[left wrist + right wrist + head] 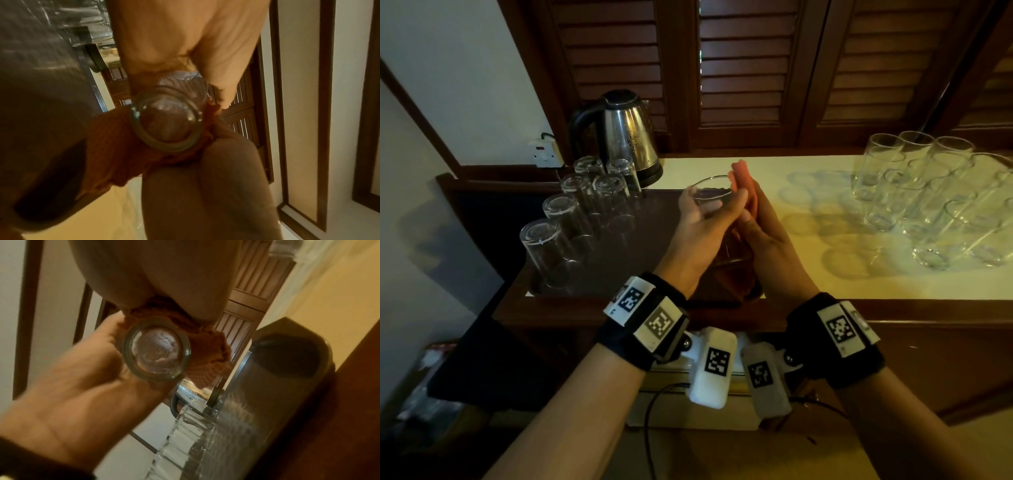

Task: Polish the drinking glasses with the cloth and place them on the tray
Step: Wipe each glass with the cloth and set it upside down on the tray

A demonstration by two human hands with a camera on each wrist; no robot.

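Observation:
A clear drinking glass (707,195) is held upright above the dark tray's (619,297) right end. My left hand (698,222) grips it from the left, with fingers and thumb curled round the wall near the rim. My right hand (767,233) holds an orange cloth (739,174) wrapped against the glass's right side. In the left wrist view the glass's round base (166,120) faces the camera with the cloth (111,138) bunched beside it. The right wrist view shows the base (156,350), the cloth (207,353) and my left hand (82,369).
Several glasses (558,212) stand upside down on the tray's left half. A cluster of upright glasses (928,198) fills the cream counter at the right. A steel kettle (626,133) stands behind the tray, near a wall socket (546,152). Louvred wooden shutters close off the back.

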